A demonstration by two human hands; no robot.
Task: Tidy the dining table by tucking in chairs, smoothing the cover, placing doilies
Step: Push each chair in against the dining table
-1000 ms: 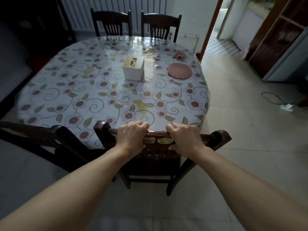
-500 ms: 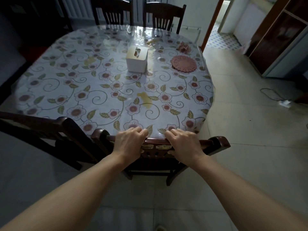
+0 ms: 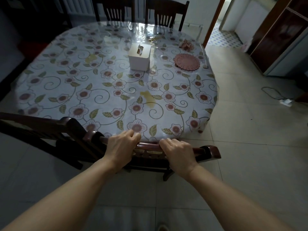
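The oval desk (image 3: 50,77), under a glossy clear plastic cover printed with maroon flowers and green leaves (image 3: 103,90), fills the upper view, its long axis running left to right. At its near edge stands the dark wooden chair with a curved top rail (image 3: 150,146), the rail lying left to right, parallel to the desk edge and just at it, the chair facing the desk with its seat hidden below. A second dark wooden chair (image 3: 50,129) stands just beside it to the left, angled, and two more slat-backed dark chairs (image 3: 166,15) sit at the far edge. Near the desk's middle is a white square tissue box (image 3: 139,57); to its right lies a round dusty-pink lace doily (image 3: 186,62), flat, and beyond that a crumpled pink doily (image 3: 186,45) near the far right rim. The left hand (image 3: 122,145) has its grip curled over the top rail, fingertips reaching the cover's edge; the right hand (image 3: 178,153) likewise clasps the rail, fingers wrapped over the top. Against half a second earlier, the rail has closed up to the desk edge, more of the chair has gone under, and the left hand's fingers now overlap the printed cover.
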